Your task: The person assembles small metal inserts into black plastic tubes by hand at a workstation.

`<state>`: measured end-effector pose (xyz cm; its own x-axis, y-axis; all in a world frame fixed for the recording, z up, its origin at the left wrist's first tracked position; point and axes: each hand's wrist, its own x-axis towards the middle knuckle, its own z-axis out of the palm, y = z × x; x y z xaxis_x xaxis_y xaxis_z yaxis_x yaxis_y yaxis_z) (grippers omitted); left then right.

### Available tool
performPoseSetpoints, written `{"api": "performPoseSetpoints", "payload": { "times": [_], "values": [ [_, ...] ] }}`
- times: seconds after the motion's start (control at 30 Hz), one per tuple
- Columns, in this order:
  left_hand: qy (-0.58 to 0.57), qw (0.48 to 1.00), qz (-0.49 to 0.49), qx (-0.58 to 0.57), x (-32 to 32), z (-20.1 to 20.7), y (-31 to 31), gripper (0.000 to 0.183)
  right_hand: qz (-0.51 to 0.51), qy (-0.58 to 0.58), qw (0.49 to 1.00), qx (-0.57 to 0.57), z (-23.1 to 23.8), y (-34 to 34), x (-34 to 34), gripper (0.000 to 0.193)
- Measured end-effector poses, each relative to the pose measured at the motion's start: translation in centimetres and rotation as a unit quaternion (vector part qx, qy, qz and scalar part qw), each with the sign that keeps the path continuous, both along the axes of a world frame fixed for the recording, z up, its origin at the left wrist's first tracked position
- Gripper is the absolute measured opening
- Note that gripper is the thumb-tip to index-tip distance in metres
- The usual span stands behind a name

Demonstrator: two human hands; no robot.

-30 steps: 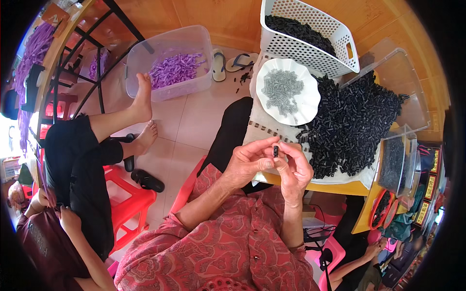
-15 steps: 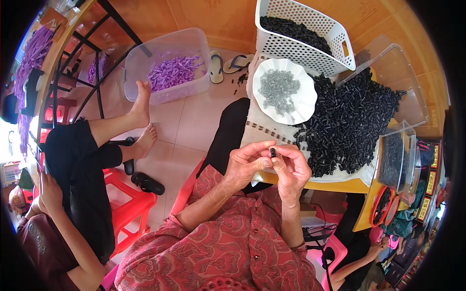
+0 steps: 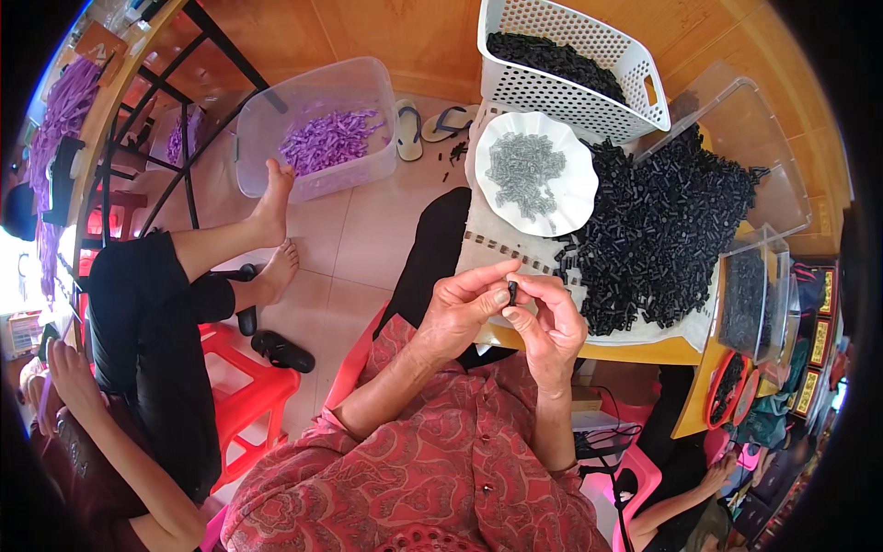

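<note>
Between the fingertips of both hands is a small black cylindrical piece (image 3: 512, 293), held just in front of the table edge. My left hand (image 3: 464, 308) pinches it from the left with thumb and forefinger. From the other side, the fingers of my right hand (image 3: 550, 322) close on it too. A large heap of similar black pieces (image 3: 653, 239) covers the cloth beyond my right hand. Past my fingers stands a white scalloped plate (image 3: 579, 207) with a pile of small clear-grey bits (image 3: 526, 170) on it.
A white perforated basket (image 3: 570, 101) of black pieces stands at the back. Clear bins (image 3: 750, 285) are at the right. On the floor at left are a clear tub (image 3: 354, 184) with purple pieces and a red stool (image 3: 248, 386). A barefoot person (image 3: 138, 313) sits at left.
My fingers have shifted slightly around the black piece, which now sits a little lower and more to the left. The seated person's hand at left has moved.
</note>
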<state>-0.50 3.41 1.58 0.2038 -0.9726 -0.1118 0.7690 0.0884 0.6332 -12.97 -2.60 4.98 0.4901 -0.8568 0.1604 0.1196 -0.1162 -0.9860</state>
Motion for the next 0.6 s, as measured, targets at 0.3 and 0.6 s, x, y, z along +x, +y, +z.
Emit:
{"api": "performPoseSetpoints", "payload": {
  "times": [0.3, 0.6],
  "values": [
    [0.046, 0.997, 0.019, 0.062, 0.0, 0.0, -0.1, 0.035, 0.005, 0.036, 0.999, -0.006, 0.2, 0.0, 0.2, 0.033],
    [0.167, 0.986, 0.021, -0.005, -0.1, -1.0, -0.1, 0.03, -0.094, 0.178, 0.936, -0.29, 1.1, 0.2, 0.7, 0.023]
  ]
}}
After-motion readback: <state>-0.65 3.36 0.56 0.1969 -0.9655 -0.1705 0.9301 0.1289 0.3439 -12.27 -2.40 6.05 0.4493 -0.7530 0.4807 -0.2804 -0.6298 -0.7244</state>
